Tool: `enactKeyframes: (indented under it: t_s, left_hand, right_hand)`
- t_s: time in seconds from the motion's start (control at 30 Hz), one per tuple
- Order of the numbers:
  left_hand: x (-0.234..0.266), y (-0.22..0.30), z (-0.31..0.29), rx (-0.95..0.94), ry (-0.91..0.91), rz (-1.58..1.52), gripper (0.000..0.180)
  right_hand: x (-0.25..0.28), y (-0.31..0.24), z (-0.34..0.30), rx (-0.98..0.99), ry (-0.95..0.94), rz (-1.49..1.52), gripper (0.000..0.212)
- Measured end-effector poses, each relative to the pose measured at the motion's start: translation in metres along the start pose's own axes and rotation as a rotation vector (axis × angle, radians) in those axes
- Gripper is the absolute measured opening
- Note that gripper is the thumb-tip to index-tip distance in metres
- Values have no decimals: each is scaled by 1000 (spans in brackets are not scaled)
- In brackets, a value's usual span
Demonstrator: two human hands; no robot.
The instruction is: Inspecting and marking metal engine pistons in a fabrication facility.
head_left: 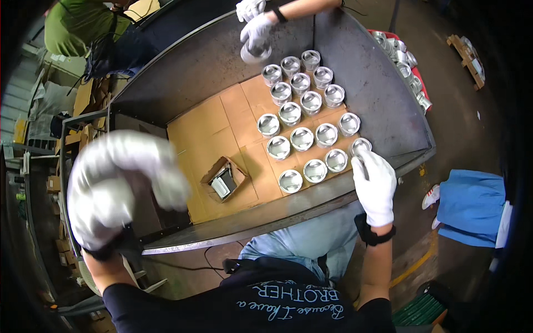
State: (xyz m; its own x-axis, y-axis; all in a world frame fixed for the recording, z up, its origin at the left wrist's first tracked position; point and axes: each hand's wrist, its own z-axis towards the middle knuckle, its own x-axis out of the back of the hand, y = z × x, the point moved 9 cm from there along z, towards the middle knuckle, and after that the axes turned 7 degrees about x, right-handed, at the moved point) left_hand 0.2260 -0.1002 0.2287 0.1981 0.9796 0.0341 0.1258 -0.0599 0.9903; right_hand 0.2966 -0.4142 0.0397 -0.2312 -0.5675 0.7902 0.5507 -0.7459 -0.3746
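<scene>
My right hand [375,186], in a white glove, has its fingers closed on a silver metal piston [361,145] at the right end of the near rows. That piston stands on the cardboard-lined floor of a dark metal bin, beside several like it, such as the piston [336,160] just left of it. Raised at the left over the bin's edge, my gloved left hand [125,186] is large and smeared by motion; its fingers look curved, and whether anything is in them cannot be made out.
A co-worker's gloved hand [258,30] holds a piston [256,53] above the bin's far wall. A small open cardboard box [236,176] with flat pieces lies on the cardboard [208,119]. Outside, a red container [425,89] holds more metal parts. Another person [83,30] is at upper left.
</scene>
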Motion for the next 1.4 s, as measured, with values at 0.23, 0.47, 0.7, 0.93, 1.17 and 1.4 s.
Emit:
enactKeyframes:
  t_s: [0.23, 0.47, 0.7, 0.93, 1.17, 1.4]
  left_hand:
    - [-29, -179, 178, 317, -332, -62, 41]
    - [-126, -500, 172, 236, -955, 841, 30]
    - [-115, -655, 132, 599, -661, 1193, 60]
    - [-150, -686, 112, 530, -755, 1294, 61]
    - [-134, -651, 127, 463, -665, 917, 46]
    - [-53, -545, 166, 514, -314, 529, 46]
  right_hand:
    - [-25, 15, -11, -23, 39, -76, 14]
    - [-27, 20, -6, -65, 50, -58, 11]
    - [-34, 29, -6, -119, 28, -42, 13]
    - [-32, 32, -5, -154, 22, -54, 12]
    - [-29, 33, -8, -150, 67, -50, 12]
    - [-19, 25, -9, -133, 109, -56, 12]
